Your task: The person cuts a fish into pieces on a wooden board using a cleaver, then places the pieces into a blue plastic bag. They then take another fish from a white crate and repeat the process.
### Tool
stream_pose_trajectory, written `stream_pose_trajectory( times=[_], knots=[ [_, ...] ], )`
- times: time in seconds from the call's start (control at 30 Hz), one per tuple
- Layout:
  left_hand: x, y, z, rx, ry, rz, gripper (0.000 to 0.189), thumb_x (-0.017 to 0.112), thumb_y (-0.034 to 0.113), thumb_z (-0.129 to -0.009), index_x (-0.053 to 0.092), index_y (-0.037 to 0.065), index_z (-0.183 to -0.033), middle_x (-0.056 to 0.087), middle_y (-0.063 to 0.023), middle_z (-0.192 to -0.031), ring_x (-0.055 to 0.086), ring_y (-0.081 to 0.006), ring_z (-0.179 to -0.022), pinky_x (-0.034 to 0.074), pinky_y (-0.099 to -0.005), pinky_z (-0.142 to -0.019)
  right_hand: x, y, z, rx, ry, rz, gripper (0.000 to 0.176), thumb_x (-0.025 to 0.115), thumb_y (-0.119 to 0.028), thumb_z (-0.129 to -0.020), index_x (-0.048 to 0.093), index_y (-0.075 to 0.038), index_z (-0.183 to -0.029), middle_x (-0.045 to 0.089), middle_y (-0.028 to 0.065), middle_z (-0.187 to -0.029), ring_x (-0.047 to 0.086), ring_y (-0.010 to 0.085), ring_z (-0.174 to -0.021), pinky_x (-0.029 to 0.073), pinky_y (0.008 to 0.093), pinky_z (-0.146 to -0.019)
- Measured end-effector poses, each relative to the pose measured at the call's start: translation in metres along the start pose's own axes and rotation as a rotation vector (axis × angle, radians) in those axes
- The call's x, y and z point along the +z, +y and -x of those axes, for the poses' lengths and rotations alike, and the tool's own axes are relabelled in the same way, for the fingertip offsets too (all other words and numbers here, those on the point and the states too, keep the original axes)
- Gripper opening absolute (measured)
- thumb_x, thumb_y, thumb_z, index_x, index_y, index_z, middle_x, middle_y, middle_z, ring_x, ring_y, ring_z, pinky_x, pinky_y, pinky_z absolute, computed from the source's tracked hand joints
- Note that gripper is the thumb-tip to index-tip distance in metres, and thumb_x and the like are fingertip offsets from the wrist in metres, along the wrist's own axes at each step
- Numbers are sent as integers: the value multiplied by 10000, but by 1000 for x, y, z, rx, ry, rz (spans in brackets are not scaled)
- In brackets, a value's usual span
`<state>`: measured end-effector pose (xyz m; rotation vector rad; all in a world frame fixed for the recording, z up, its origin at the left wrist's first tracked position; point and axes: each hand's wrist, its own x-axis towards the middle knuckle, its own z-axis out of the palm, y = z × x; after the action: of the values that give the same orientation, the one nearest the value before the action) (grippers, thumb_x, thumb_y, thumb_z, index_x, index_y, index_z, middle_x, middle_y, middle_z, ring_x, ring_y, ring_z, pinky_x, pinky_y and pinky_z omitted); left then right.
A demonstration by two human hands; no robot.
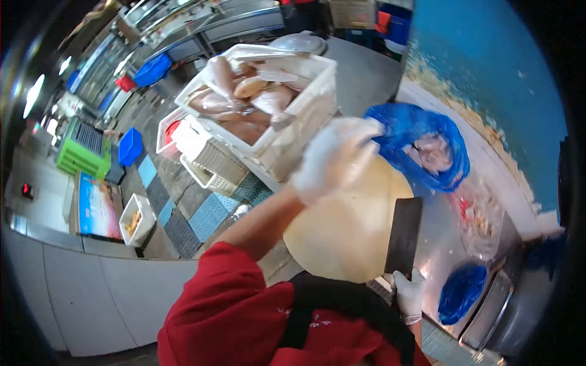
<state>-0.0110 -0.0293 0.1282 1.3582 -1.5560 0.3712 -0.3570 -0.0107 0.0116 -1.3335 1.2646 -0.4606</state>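
My right hand [409,294], in a thin white glove, grips the handle end of a cleaver [404,235]. Its broad dark blade lies over the right edge of a round yellowish cutting board [332,244]. My left hand [339,160], also gloved, is raised over the far side of the board, close to a blue plastic bag [384,119]. Motion smears the fingers of that hand. Pale pieces of raw meat [432,152] lie in the open mouth of the blue bag.
Beyond the board stands a white crate [305,116] heaped with raw poultry [268,94]. A clear bag of reddish pieces [479,213] and another blue bag [462,293] lie on the metal counter. A blue wall [488,67] bounds the right. Baskets [217,161] stand on the left.
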Motion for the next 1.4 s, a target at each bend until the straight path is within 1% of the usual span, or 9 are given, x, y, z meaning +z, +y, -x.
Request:
stream_pose_trajectory(
  times=[0.13,0.27,0.33,0.43,0.5,0.7,0.9,1.17,1.4],
  knots=[
    [-97,-114,8,-46,279,-406,191,634,75,-837,683,26,-1015,691,-149,-969,652,-336,-924,515,-422,-830,26,-20,-10,147,-22,130,114,651,-73,-848,628,21,-907,610,59,-695,548,100,-553,468,275,-495],
    [-162,-298,39,-909,317,-704,354,675,281,-848,695,69,-1129,715,-130,-1044,673,-297,-1009,510,-411,-872,23,-17,-17,165,2,215,118,627,-79,-852,625,23,-911,604,65,-674,554,110,-498,467,278,-428],
    [-174,-380,46,-1105,56,-814,537,691,378,-825,599,73,-1257,624,-135,-1214,595,-298,-1143,471,-396,-953,22,-16,-20,159,2,189,98,624,-77,-866,599,9,-906,565,61,-600,537,138,-434,450,298,-384],
    [-167,-496,36,-636,-874,-1093,834,715,522,-791,456,79,-1449,488,-142,-1469,478,-300,-1344,413,-374,-1074,31,-9,-12,159,94,119,87,619,-75,-870,584,3,-875,547,65,-548,539,159,-402,452,314,-364],
    [-165,-514,40,-1362,-744,-785,856,738,524,-768,465,73,-1442,520,-104,-1437,491,-302,-1316,416,-362,-1066,36,-4,-9,200,122,104,171,603,-59,-869,586,59,-991,593,82,-649,567,148,-485,487,304,-399],
    [-179,-450,14,-1537,-51,-445,697,741,455,-783,586,91,-1357,621,-132,-1323,588,-323,-1219,479,-406,-967,56,-3,-4,227,243,-18,124,601,-47,-847,583,48,-926,598,84,-647,557,157,-459,480,315,-389],
    [-164,-443,27,-1312,313,891,567,687,349,-840,565,59,-1311,610,-83,-1230,549,-264,-1103,427,-394,-981,55,-7,-7,177,258,119,152,610,-58,-840,604,52,-945,598,82,-647,582,164,-482,487,309,-399],
    [-209,-192,7,-1166,378,817,390,648,287,-901,624,18,-1183,642,-36,-1041,599,-142,-937,481,-257,-813,39,52,-40,-93,130,311,98,599,-18,-830,588,7,-924,559,69,-622,558,147,-481,471,317,-422],
    [-171,-24,43,-714,-578,153,199,613,168,-894,693,-4,-836,640,-45,-675,612,-96,-639,486,-257,-557,31,-25,-26,262,-195,15,93,628,-20,-863,600,31,-935,597,75,-668,593,154,-517,492,307,-441]
  ],
)
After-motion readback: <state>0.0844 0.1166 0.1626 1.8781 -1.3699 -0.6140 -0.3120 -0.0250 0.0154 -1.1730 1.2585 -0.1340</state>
